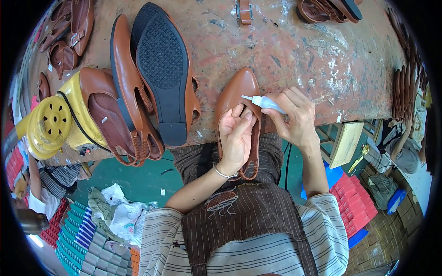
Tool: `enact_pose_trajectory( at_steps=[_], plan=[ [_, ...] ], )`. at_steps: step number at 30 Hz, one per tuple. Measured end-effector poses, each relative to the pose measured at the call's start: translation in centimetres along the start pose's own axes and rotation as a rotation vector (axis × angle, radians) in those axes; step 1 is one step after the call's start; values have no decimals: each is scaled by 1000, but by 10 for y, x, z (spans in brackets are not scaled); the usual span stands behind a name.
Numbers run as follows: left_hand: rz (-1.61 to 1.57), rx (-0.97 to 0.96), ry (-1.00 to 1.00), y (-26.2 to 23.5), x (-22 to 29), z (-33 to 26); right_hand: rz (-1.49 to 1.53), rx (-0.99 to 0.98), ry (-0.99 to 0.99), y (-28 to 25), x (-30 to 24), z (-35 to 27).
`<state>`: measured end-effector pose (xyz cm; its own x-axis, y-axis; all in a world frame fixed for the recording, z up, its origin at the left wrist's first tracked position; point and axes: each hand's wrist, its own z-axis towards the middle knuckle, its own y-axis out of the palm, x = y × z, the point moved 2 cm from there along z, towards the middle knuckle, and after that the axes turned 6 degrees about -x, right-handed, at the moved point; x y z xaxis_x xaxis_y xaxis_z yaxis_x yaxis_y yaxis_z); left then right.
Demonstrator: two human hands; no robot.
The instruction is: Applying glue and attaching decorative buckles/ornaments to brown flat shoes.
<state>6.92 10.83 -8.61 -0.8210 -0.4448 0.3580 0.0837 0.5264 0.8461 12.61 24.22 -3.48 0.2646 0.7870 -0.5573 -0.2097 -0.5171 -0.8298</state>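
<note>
A brown pointed slingback shoe [241,83] lies toe-away at the table's near edge, its heel strap hanging over my lap. My left hand [235,138] reaches into its opening, fingers curled at the inner edge of the vamp, gripping the shoe. In my right hand [294,112] is a small white squeeze bottle [268,104] with a thin nozzle. The nozzle tip points left and sits just over the top of the vamp, near the shoe's throat. Whether it touches the leather I cannot tell.
Left of the shoe, several matching brown shoes rest against a yellow heat-gun-like machine [76,108]; one shows its black sole [165,69]. A buckled strap piece [244,13] lies at the table's far side. More shoes [327,10] are at the far right. The worn tabletop [285,50] has peeling patches.
</note>
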Motion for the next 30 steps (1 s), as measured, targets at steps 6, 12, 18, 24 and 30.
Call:
enact_pose_trajectory(
  at_steps=[6,12,18,24,30],
  plan=[
    [6,0,-8,0,1,0,14,7,-5,-2,-4,4],
    [11,-10,-11,3,3,0,-4,-29,-8,-4,-4,4],
    [-25,-37,13,-1,1,-1,8,-39,0,-6,-7,8],
    [29,16,-13,5,3,0,-11,-30,-12,-7,-5,8],
    [-13,-30,0,-1,0,-1,-31,-52,21,-10,-1,3]
  ],
)
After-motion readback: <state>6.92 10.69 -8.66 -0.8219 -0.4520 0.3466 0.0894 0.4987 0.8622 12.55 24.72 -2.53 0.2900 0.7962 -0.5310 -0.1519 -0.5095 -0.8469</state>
